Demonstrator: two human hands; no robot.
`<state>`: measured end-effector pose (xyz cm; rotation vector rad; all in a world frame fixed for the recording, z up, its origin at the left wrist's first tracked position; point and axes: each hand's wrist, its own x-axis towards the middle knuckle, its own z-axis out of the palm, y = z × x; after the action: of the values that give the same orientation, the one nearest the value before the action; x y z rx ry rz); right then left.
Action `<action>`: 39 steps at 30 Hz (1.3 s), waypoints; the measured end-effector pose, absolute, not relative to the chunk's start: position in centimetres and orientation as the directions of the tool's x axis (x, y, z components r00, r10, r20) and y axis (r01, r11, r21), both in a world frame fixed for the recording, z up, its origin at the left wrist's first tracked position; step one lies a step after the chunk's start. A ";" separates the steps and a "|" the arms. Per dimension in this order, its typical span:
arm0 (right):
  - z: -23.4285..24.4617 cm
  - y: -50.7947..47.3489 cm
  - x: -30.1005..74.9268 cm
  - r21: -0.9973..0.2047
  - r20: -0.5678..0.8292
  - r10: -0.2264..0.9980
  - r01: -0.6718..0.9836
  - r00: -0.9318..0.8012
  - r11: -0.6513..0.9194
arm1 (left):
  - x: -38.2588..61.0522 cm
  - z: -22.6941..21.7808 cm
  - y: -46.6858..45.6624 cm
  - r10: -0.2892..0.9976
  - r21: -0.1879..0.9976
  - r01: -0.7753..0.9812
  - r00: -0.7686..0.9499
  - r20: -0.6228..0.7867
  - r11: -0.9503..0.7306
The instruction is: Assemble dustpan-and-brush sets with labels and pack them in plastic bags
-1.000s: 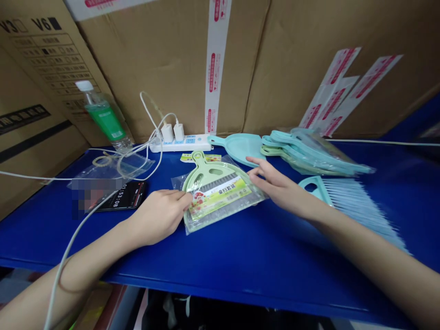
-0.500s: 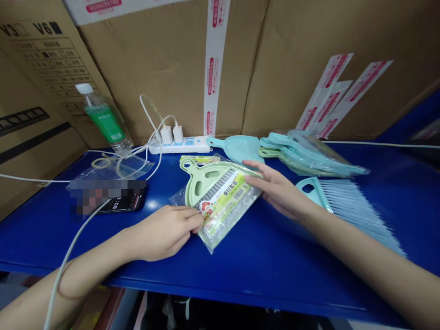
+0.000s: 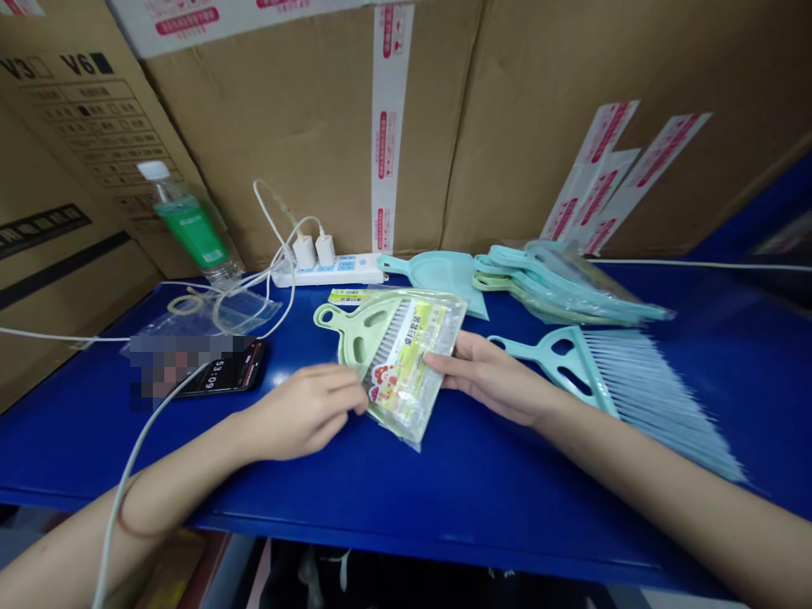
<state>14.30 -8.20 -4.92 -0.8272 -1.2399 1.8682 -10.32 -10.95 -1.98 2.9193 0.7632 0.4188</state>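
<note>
A green dustpan and brush set [image 3: 406, 364] in a clear plastic bag with a printed label lies tilted between my hands. My right hand [image 3: 485, 372] grips its right edge, thumb on top and fingers underneath. At the lower left edge, my left hand [image 3: 317, 406] has its fingers curled closed against the bag; whether it pinches the plastic is hard to see. Right of the set, partly behind my right forearm, lies a blue brush [image 3: 660, 397] with pale bristles. Behind the set is a loose blue dustpan [image 3: 444, 272].
More bagged sets [image 3: 564, 283] are piled at the back right. A white power strip [image 3: 342, 269] with chargers and cables stands at the back, near a leaning bottle [image 3: 196, 228]. A phone [image 3: 222, 372] and a clear bag [image 3: 196, 317] lie left. Cardboard boxes [image 3: 304, 127] wall the back.
My right hand has gone from resting open on the set's upper right to gripping its right edge. The set has turned and its handle end has shifted left.
</note>
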 end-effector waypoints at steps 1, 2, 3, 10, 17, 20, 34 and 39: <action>-4.8 -8.0 14.6 -0.945 -0.103 0.846 -0.213 -0.523 -0.247 | -10.5 -1.9 -10.6 0.511 0.089 0.510 0.801 0.312 -0.855; -4.7 -7.9 14.8 -0.953 -0.094 0.848 -0.199 -0.521 -0.228 | -10.8 -1.9 -10.2 0.559 0.018 0.594 0.745 0.363 -0.804; -4.6 -7.7 15.1 -0.961 -0.087 0.852 -0.182 -0.517 -0.209 | -11.0 -1.9 -9.9 0.600 -0.046 0.674 0.685 0.412 -0.738; -3.8 -7.1 16.0 -0.972 -0.105 0.860 -0.130 -0.499 -0.194 | -11.7 -2.6 -9.1 0.782 -0.126 0.832 0.551 0.291 -0.540; -3.3 -7.2 15.8 -0.951 -0.175 0.878 -0.153 -0.445 -0.267 | -11.5 -2.8 -9.3 0.794 -0.062 0.830 0.550 0.260 -0.555; -2.9 -7.2 16.0 -0.950 -0.153 0.846 -0.160 -0.511 -0.268 | -11.7 -2.7 -9.2 0.782 -0.075 0.832 0.543 0.307 -0.549; -1.0 -7.9 16.1 -0.945 -0.214 0.888 -0.144 -0.407 -0.294 | -11.6 -2.4 -9.3 0.778 -0.042 0.850 0.501 0.379 -0.526; 0.4 -6.9 17.8 -0.975 -0.122 0.948 -0.143 -0.293 -0.170 | -11.3 -2.1 -9.4 0.782 -0.042 0.872 0.458 0.422 -0.488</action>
<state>17.81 -6.95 0.39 -1.0397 -1.2111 1.6056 -11.33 -9.44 -2.09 2.8910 1.6773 0.6028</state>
